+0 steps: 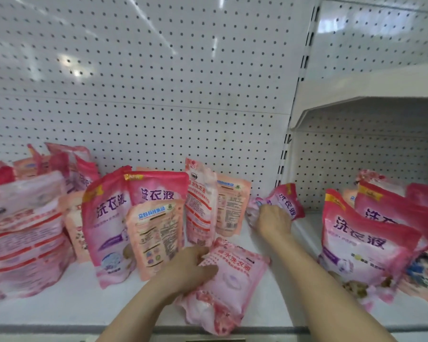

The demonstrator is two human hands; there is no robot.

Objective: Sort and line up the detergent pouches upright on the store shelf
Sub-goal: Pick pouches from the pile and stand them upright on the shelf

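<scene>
Detergent pouches (156, 201) (洗衣液 labels), one gripped by each: left hand (190, 265), right hand (272, 218)

Front pouch (229, 280): pale pink, lying slanted at the shelf (59, 299) front edge, bottom end overhanging.
Rear pouch (286, 202): deeper pink, tipped sideways at the rear.
Centre pouches (156, 218): upright, overlapping, some showing their backs.
Left pouches (22, 230): leaning together.
Right pouches (363, 243): slumped and tilted.

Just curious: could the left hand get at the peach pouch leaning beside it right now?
Likely yes: the peach pouch stands just beside the left hand, nothing between. But that hand grips a pale pink pouch and must let go first.
</scene>
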